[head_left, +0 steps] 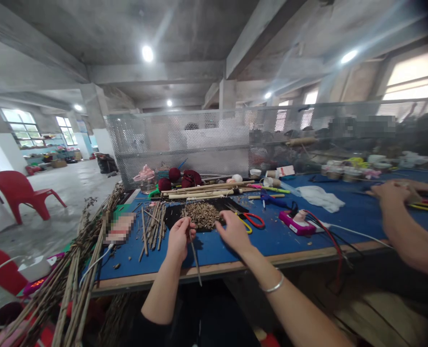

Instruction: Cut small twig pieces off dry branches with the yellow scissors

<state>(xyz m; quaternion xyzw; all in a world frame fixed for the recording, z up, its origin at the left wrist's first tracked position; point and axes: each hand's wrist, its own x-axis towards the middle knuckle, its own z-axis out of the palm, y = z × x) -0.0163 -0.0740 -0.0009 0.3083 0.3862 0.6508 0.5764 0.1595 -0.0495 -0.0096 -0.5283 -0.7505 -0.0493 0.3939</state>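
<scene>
My left hand (180,237) is closed around a thin stick (196,262), which slants down past the table's front edge. To its right, my right hand (233,230) has its fingers apart at the right side of a heap of small brown dried pieces (202,214). The heap lies on a black cloth (172,218). Cut stalks (152,226) lie left of the heap. Scissors with red and yellow handles (254,220) rest just beyond my right hand.
Long dry stalks (72,274) lean over the blue table's (264,246) left end. A pink power strip (298,224) with cables sits to the right. Farther right, another person's arms (403,212) reach over the table. A perforated metal screen (181,140) stands behind.
</scene>
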